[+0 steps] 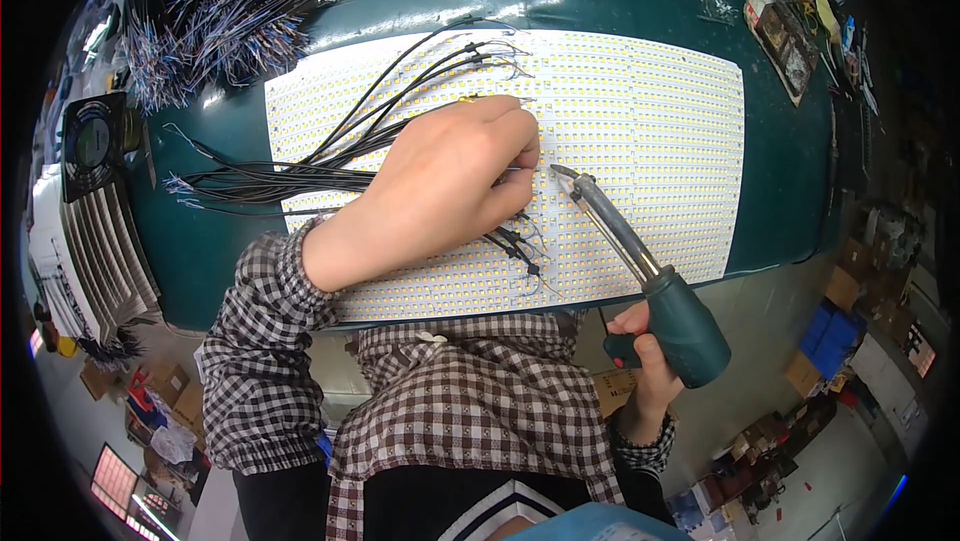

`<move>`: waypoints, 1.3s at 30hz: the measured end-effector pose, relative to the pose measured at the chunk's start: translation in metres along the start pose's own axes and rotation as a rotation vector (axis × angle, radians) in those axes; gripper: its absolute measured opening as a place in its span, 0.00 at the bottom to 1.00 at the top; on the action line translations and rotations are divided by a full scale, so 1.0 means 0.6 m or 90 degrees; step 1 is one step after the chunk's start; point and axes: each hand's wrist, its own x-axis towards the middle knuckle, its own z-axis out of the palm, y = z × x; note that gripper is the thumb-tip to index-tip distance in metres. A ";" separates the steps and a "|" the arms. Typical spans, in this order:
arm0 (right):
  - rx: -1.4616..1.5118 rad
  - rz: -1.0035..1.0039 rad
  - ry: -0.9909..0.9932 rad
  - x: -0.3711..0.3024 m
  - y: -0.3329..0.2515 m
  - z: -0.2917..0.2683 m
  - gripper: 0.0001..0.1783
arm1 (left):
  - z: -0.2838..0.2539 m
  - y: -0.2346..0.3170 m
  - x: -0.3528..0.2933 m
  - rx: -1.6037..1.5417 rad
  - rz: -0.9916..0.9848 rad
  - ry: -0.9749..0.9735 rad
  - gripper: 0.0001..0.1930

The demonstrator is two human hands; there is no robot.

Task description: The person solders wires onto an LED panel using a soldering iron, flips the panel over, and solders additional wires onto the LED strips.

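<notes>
A white LED board sheet (650, 121) with rows of small yellowish LEDs lies on the green tabletop. Over its middle, my left hand (440, 161) is closed in a pinch at the thin wire end of a black cable, mostly hidden by the fingers. Several black cables (270, 178) run from the left under this hand, with bared thin wires at both ends. My right hand (650, 366) grips the green handle of a soldering gun (685, 331), below the board's front edge. The metal tip points up and left, close beside my left fingertips; whether it touches the board, I cannot tell.
A large bundle of black cables (215, 31) with coloured wire ends lies at the back left. A small black fan (95, 141) stands on the left edge by stacked white sheets (110, 251). A stained box (780, 41) and loose tools sit at the back right.
</notes>
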 end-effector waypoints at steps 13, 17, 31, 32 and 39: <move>0.000 -0.016 0.017 -0.002 0.005 -0.004 0.20 | -0.004 0.020 -0.049 0.203 0.111 0.054 0.11; 0.003 -0.026 0.032 -0.001 0.013 -0.006 0.21 | -0.005 0.030 -0.060 0.347 0.210 0.130 0.12; 0.013 -0.068 0.039 -0.009 0.031 -0.016 0.25 | -0.015 0.023 -0.048 0.184 0.067 0.007 0.06; 0.018 -0.068 0.043 -0.008 0.031 -0.015 0.25 | -0.017 0.026 -0.049 0.136 0.029 0.002 0.05; 0.027 -0.086 0.028 -0.009 0.039 -0.017 0.27 | -0.024 -0.002 -0.038 -0.500 -0.409 -0.116 0.05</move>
